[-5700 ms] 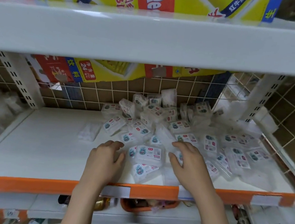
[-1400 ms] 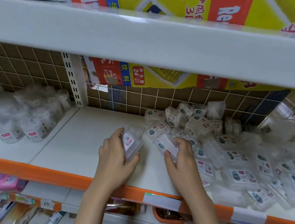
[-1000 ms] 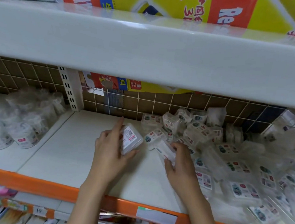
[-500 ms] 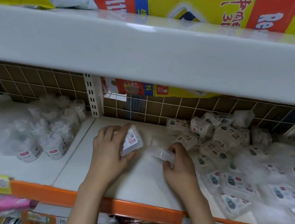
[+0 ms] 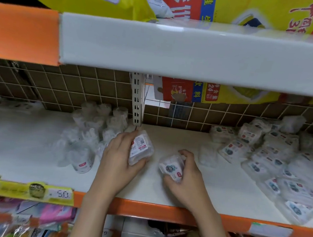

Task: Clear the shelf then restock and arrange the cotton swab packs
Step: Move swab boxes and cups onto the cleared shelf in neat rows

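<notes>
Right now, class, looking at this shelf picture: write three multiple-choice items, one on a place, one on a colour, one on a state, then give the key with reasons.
1. The loose heap of packs lies where?
A. right of the hands
B. left of the post
C. on the upper shelf

2. The shelf's front strip below the hands is:
A. blue
B. orange
C. green

3. The left hand is:
A. flat on the shelf
B. holding a pack
C. hanging idle

Key: A, the heap lies right of the right hand; B, the strip shows orange; B, its fingers grip a pack.
</notes>
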Demonstrator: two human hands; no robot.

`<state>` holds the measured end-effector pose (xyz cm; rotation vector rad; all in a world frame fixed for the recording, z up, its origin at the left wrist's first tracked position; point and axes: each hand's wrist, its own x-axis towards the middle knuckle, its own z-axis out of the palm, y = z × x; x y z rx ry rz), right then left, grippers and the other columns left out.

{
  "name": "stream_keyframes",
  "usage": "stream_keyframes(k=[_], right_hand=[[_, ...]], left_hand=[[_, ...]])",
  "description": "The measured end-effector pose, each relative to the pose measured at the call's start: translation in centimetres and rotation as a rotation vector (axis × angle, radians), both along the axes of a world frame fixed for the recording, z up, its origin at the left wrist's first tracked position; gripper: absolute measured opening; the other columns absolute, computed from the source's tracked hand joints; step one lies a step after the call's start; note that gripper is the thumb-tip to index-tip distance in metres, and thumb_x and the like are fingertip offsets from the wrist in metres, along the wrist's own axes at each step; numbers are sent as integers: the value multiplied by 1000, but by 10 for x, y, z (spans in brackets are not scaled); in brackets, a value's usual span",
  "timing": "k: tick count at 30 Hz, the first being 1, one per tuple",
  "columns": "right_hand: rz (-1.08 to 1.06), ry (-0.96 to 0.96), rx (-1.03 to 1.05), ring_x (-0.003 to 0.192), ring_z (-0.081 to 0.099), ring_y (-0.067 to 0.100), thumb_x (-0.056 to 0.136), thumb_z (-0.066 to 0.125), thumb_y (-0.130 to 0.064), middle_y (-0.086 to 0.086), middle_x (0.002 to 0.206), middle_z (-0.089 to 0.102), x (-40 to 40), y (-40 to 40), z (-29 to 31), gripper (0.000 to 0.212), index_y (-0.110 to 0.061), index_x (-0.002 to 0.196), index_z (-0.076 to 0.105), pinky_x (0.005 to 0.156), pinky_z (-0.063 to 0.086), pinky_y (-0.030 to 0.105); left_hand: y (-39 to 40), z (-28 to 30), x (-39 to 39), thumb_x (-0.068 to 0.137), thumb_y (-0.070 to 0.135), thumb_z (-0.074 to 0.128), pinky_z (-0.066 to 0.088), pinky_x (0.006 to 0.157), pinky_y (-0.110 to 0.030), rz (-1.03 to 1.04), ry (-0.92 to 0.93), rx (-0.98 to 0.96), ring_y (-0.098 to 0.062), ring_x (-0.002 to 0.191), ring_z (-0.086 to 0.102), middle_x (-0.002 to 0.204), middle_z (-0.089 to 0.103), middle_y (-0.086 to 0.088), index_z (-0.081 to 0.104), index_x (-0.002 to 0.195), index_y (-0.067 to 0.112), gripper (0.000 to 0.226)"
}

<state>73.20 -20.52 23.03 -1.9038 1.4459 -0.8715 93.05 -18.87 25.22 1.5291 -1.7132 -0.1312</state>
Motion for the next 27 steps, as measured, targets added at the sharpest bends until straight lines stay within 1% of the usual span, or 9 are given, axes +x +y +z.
stream_keyframes(k=[2, 5, 7, 11, 16, 19, 22, 25, 27], right_hand=[[-8, -6, -1, 99, 53, 11, 68, 78, -43, -7, 117, 48, 4, 2, 2, 80, -37, 127, 26, 80, 44, 21], [2, 17, 24, 101, 49, 10, 60, 84, -45, -9, 116, 40, 4, 3, 4, 89, -41, 124, 21, 80, 42, 20], [9, 37, 17, 99, 50, 10, 61, 84, -43, -8, 117, 40, 0, 2, 3, 85, -42, 115, 18, 77, 43, 19], [-34, 47, -15, 90, 55, 10, 64, 81, -42, -2, 111, 44, -6, -4, -1, 71, -31, 106, 25, 66, 45, 17], [-54, 128, -161, 97, 54, 18, 69, 78, -39, 2, 111, 48, -7, -10, -1, 62, -18, 116, 43, 78, 48, 33], [-87, 204, -252, 99, 54, 24, 69, 67, -47, 5, 113, 56, 4, -12, 1, 64, -16, 122, 51, 82, 44, 40], [-54, 153, -260, 101, 53, 22, 67, 60, -48, -4, 112, 55, 29, -12, 10, 62, -22, 123, 49, 85, 41, 39], [-15, 58, -272, 103, 47, 13, 68, 58, -45, -17, 106, 44, 67, -8, 24, 60, -28, 124, 47, 86, 38, 34], [-13, 19, -320, 101, 42, 9, 66, 55, -47, -15, 106, 47, 97, -7, 30, 59, -28, 122, 48, 85, 37, 33]], left_hand=[[1, -1, 4, 71, 49, 57, 47, 87, -40, 9, -27, 16, -25, 104, 54, 118, 55, -5, 44, 130, 24, 65], [2, -2, 6, 69, 53, 54, 47, 87, -45, 35, -33, 58, -28, 104, 54, 119, 55, -5, 49, 130, 18, 70], [3, -1, 3, 69, 53, 54, 47, 87, -46, 45, -42, 51, -29, 104, 55, 119, 55, -6, 51, 129, 17, 71], [1, 1, -3, 69, 53, 53, 47, 86, -45, 55, -89, 41, -28, 105, 55, 119, 56, -5, 50, 129, 16, 70], [-1, 4, -8, 69, 53, 53, 45, 86, -42, 17, -136, 50, -27, 107, 54, 122, 55, -2, 48, 130, 19, 70], [4, 3, 5, 70, 52, 55, 45, 87, -41, 11, -146, 43, -27, 108, 55, 121, 57, -2, 44, 131, 23, 68], [10, 4, 32, 71, 50, 56, 46, 88, -42, 35, -127, 20, -28, 107, 56, 120, 59, -3, 43, 132, 22, 68], [18, 9, 68, 71, 48, 55, 44, 90, -39, 59, -109, 7, -26, 108, 55, 122, 58, -4, 44, 135, 17, 72], [21, 12, 98, 71, 47, 54, 40, 92, -34, 70, -113, -6, -26, 110, 53, 123, 57, -5, 44, 135, 18, 71]])
